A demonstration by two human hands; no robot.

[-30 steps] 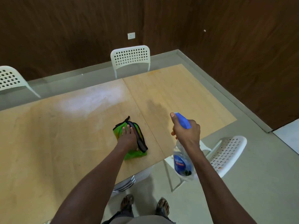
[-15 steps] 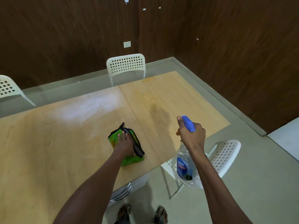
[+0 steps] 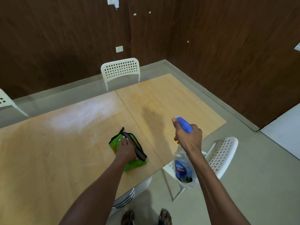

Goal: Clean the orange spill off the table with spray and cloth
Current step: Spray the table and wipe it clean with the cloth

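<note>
Cloth pressed flat, spray bottle held over the counter's edge.
The green cloth (image 3: 128, 151) is pressed onto the counter (image 3: 48, 151) by the flat left hand (image 3: 126, 150); the spray bottle (image 3: 183, 169) is gripped by the right hand (image 3: 189, 137), near a darker patch (image 3: 151, 114).

Chair (image 3: 4, 101) cut off at left edge, cloth (image 3: 116, 142) partly under left hand (image 3: 127, 151), bottle label (image 3: 181, 168) blurred

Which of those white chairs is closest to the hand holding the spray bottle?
The white chair at the table's near right corner, just beyond the right hand gripping the spray bottle. The other chairs stand along the far side.
</note>
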